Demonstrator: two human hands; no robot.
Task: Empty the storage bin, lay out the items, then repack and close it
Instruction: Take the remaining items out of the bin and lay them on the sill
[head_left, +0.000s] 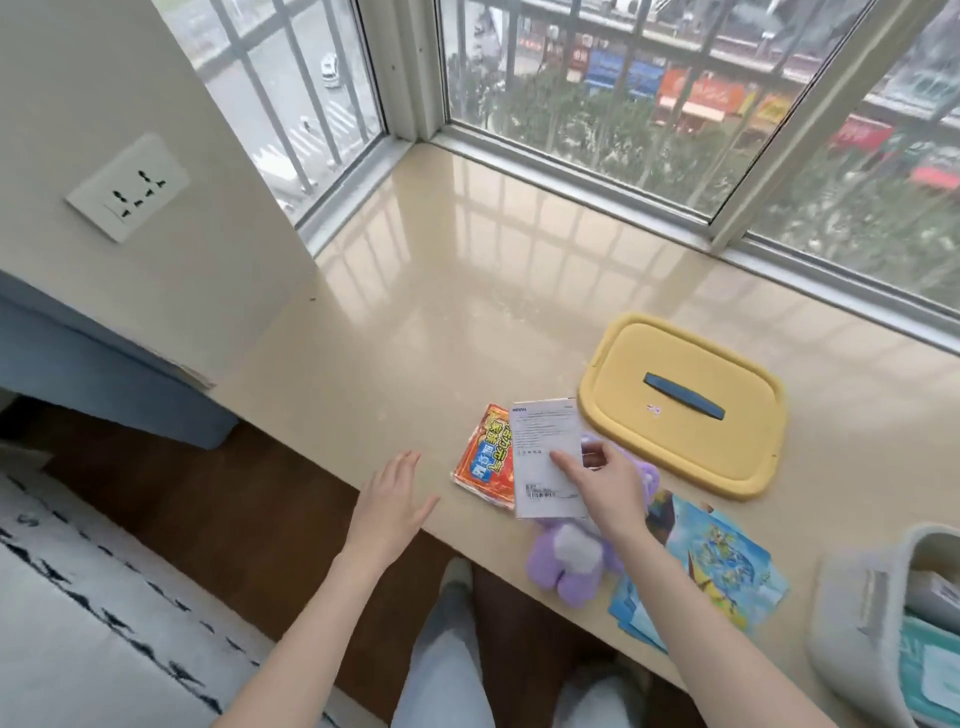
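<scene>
Midway through unpacking: the right hand (602, 486) pinches a white box (545, 447) by the red packet (483, 457) on the counter (415, 338), left hand (395, 499) spread empty, lid (680, 364) off at two o'clock, storage bin (841, 623) at four o'clock not yet emptied.

Beige sill (441, 312): lid (680, 410), packet (485, 457), plush (571, 566), cards (727, 566), bin (852, 613).

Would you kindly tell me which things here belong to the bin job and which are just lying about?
Job: bin, lid, white box pinched by the right hand, red packet, plush, blue packets, wipes in the bin, open left hand.
Lying about: socket, rug.
</scene>
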